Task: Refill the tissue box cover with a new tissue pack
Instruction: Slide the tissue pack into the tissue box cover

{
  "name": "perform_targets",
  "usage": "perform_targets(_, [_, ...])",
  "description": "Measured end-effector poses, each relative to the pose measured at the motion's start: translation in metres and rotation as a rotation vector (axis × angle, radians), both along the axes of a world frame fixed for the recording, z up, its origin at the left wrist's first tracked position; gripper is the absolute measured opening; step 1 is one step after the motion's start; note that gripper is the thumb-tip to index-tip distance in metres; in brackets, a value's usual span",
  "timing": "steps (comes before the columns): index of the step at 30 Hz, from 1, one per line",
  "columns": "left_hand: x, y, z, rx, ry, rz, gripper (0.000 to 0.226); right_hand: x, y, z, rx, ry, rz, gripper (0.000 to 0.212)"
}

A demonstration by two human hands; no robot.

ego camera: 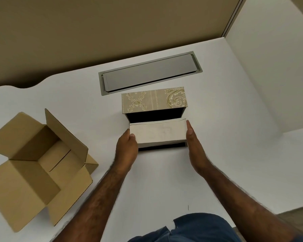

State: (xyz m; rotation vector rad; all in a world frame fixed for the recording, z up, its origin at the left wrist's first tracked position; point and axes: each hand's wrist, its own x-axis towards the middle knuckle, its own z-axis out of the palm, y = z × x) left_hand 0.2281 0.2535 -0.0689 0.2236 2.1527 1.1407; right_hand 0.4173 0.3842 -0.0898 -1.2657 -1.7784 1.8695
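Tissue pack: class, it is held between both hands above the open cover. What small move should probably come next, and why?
Probably lower the tissue pack straight down into the tissue box cover. The left hand and right hand grip its two ends, it sits over the dark open cavity, roughly aligned with the cover's length, and it is not yet seated inside.
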Motion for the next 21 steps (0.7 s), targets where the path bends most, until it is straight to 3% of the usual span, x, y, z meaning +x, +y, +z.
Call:
perform_targets(12, [0.006,0.005,0.001,0.022,0.022,0.041,0.043,0.002,-0.001,-0.002,0.052,0.018,0.01,0.078])
perform_targets(16, [0.007,0.004,-0.001,0.014,-0.005,0.06,0.042,0.002,0.0,-0.001,0.085,-0.021,0.069,0.089])
perform_targets(21, [0.009,0.001,-0.004,-0.015,0.021,0.043,0.044,0.003,0.004,-0.01,0.105,-0.042,0.07,0.076])
